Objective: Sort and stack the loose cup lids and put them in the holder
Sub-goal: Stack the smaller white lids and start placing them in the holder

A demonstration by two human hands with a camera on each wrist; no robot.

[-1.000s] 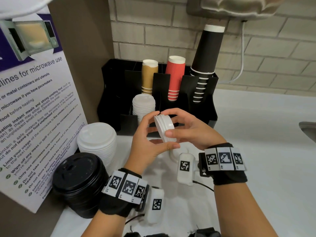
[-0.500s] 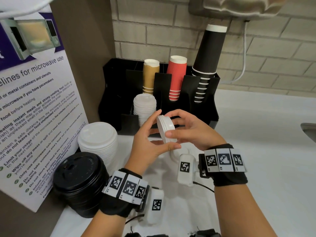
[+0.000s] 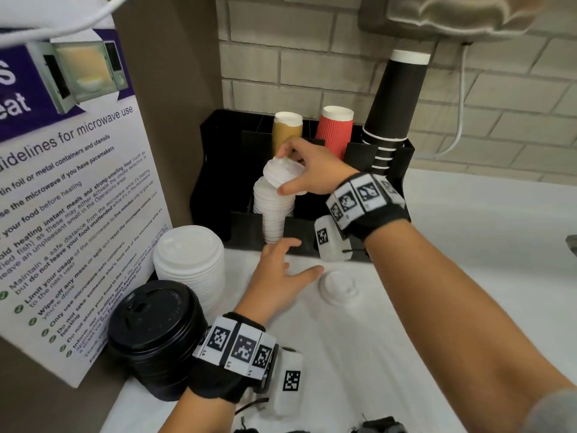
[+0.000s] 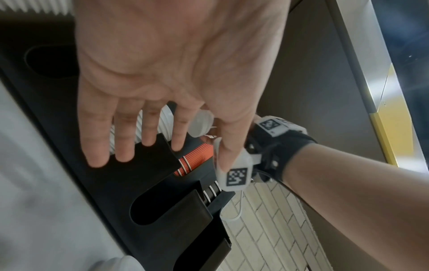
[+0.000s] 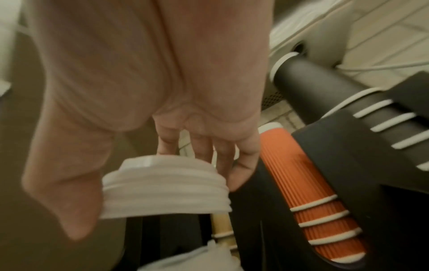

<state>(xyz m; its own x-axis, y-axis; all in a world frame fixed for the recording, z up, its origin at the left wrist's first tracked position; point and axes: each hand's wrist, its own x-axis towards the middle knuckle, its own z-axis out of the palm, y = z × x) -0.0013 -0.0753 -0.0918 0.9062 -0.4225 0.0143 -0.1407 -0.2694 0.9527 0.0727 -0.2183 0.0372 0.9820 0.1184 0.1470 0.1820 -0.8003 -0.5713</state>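
Two hands: both in the head view, over a white counter [image 3: 468, 276].
Right hand [image 3: 315, 170]: clamped round a small stack of white lids [image 3: 282, 175]; thumb at the stack's 5 o'clock edge, fingers [image 3: 288, 150] over its 12 o'clock edge.
Held lids, right wrist view: small stack of white lids [image 5: 162, 185] pinched between the thumb at 9 o'clock and the fingers [image 5: 241, 165] at 2 o'clock; several nested rims show, tilted.
Held lids, place: directly above the lid column [image 3: 273, 210], touching or just over its top; which, I cannot tell.
Lid column: white, standing in a front slot of the black holder [image 3: 215, 170].
Left hand [image 3: 278, 276]: fingers spread apart, holding nothing, low over the counter at the holder's front edge.
Left hand, own wrist view: left hand [image 4: 167, 73] palm flat, fingers [image 4: 125, 139] straight.
Loose lid [image 3: 338, 285]: single, white, on the counter at 3 o'clock of the left hand, just beside its thumb, apart from it.
Large white lid stack [image 3: 190, 264]: on the counter at 9 o'clock of the left hand.
Black lid stack [image 3: 156, 335]: at 7 o'clock of the large white lid stack, touching it.
Holder contents: tan cups [image 3: 287, 129], red ribbed cups [image 3: 335, 132], tall black cups [image 3: 393, 104], all upside down in the rear slots.
Sign [image 3: 62, 182]: microwave guidelines, propped at 9 o'clock of the holder.
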